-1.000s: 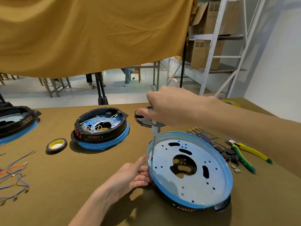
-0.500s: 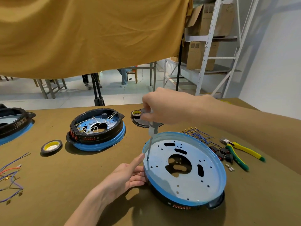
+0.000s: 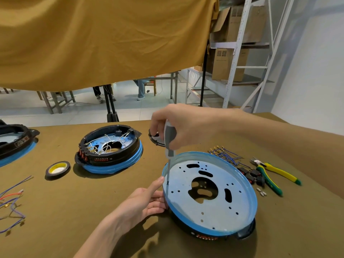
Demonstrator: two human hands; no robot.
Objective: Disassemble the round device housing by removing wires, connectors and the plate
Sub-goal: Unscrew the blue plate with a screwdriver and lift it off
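At far left loose blue and red wires (image 3: 11,198) lie on the brown cloth-covered table (image 3: 74,211), then a black-and-yellow tape roll (image 3: 57,169) and a second black round housing still wired (image 3: 109,148). The left hand (image 3: 143,202) lies half spread, fingers pressed to the rim of the pale-blue perforated metal plate (image 3: 210,192) atop the near black housing. The right hand (image 3: 184,125) is closed round a grey-handled screwdriver (image 3: 169,146), upright, tip at a hole by the plate's left edge. This looks like unscrewing the plate; next it needs steady downward pressure while turning. Green-yellow pliers (image 3: 273,174) lie rightmost. Against half a second ago, more of the handle shows below the fist.
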